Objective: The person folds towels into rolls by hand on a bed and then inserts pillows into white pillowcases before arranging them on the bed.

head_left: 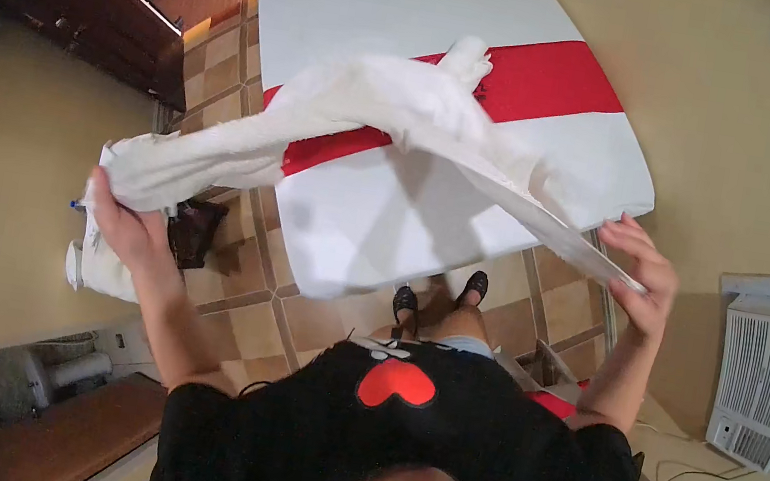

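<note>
A white towel (pixel 357 97) is stretched between my two raised hands, its middle arching out in front of me above the bed. My left hand (pixel 127 224) grips one end, thumb pressed over the fabric. At the opposite end, my right hand (pixel 644 274) pinches a corner, with its upper fingers partly spread. Beneath the towel lies the bed (pixel 356 236), covered in a white sheet with a red runner (pixel 558 82) across it. Another white cloth, apparently rolled up (pixel 468 59), rests on the runner, partly hidden behind the held towel.
A white air conditioner (pixel 762 382) is at the right wall. Dark wooden furniture (pixel 104 19) stands far left. White cloth or bags (pixel 108 264) and a dark bag-like item (pixel 197 234) are below my left hand. My shoes (pixel 406 301) are on the tiled floor (pixel 227 331) near the bed.
</note>
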Demonstrator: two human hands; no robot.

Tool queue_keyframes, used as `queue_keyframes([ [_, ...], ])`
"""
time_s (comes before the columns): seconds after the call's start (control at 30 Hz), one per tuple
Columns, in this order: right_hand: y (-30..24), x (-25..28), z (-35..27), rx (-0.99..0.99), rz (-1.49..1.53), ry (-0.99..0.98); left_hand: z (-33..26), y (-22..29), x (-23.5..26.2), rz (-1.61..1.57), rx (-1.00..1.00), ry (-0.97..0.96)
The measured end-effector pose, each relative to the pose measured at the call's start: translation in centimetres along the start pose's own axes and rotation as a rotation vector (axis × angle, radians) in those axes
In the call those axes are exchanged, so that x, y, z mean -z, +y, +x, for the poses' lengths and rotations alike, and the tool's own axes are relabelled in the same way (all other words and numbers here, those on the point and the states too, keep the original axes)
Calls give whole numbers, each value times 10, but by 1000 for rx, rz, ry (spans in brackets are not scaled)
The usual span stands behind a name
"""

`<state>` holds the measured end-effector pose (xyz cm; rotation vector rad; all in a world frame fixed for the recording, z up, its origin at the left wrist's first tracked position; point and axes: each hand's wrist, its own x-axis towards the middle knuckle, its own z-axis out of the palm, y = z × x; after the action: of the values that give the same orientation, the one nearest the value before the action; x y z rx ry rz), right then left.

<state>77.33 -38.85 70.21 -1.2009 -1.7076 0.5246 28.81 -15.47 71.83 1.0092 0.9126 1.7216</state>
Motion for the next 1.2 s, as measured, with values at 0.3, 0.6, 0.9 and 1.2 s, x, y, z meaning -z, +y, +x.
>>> queue_keyframes([
  [0.3,-14,-127,92,103,560,-388,-101,-68,-92,158,518,-489],
  [0.6,-1,-185,91,-206,480,-253,-138,-86,-52,-387,992,-483],
  [0.9,-4,-189,86,-14,380,-352,-137,-97,-55,176,475,-364],
  [1.2,-5,-225,81,-447,618,9,-167,-94,-72,174,367,-152],
])
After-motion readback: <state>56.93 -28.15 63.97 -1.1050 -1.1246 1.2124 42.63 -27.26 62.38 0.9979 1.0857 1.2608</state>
